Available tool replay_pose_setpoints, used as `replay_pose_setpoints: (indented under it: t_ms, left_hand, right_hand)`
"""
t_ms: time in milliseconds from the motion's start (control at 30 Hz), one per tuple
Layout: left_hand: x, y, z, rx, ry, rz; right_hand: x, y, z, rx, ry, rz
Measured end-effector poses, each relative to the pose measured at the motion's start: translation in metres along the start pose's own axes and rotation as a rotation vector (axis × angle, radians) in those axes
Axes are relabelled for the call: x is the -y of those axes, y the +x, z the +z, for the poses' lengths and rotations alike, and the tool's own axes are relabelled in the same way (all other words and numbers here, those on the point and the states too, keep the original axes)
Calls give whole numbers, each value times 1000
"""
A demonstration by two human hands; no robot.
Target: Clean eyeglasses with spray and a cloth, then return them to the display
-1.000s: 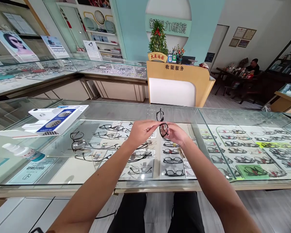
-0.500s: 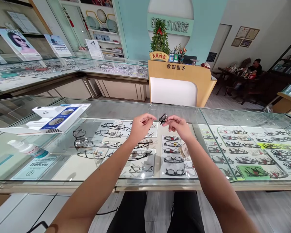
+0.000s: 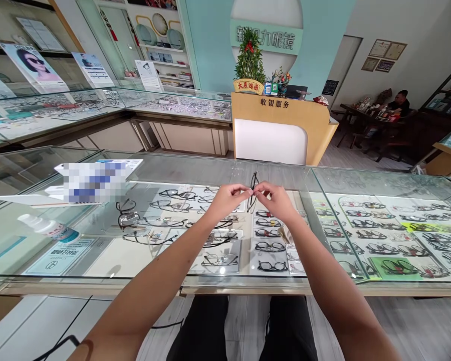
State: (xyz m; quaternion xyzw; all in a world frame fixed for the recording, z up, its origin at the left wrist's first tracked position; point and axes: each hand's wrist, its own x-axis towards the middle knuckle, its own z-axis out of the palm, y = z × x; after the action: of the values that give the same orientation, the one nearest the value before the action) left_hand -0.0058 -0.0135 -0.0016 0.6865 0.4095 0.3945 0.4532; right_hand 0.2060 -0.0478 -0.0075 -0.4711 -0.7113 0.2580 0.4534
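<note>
A dark pair of eyeglasses (image 3: 254,179) is held up over the glass display counter (image 3: 278,286), turned so that its frame runs roughly upright. My left hand (image 3: 231,199) pinches it near the middle from the left, fingertips together. From the right, my right hand (image 3: 273,198) grips it at about the same place, so the two hands nearly touch. The part between the fingertips is hidden. Under the glass below my hands, rows of eyeglasses lie on light trays, among them a black-framed pair (image 3: 272,266).
On the counter's left stand a white spray bottle (image 3: 48,228) and a partly pixelated folded card display (image 3: 133,170). Loose eyeglasses (image 3: 130,219) lie beside them. Beyond the counter is a wooden cashier desk (image 3: 280,113) with a plant (image 3: 249,60). A person (image 3: 401,103) sits far right.
My left hand has moved right and closed on the eyeglasses, which my right hand alone held before. The eyeglasses have turned from slanted to nearly upright.
</note>
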Motion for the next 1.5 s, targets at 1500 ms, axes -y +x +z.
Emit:
replay_pose_setpoints:
  t_ms: [1500]
  left_hand:
    - [5,2,7,-87,-144,-70]
  right_hand:
    - [-2,9,8,-101,502,185]
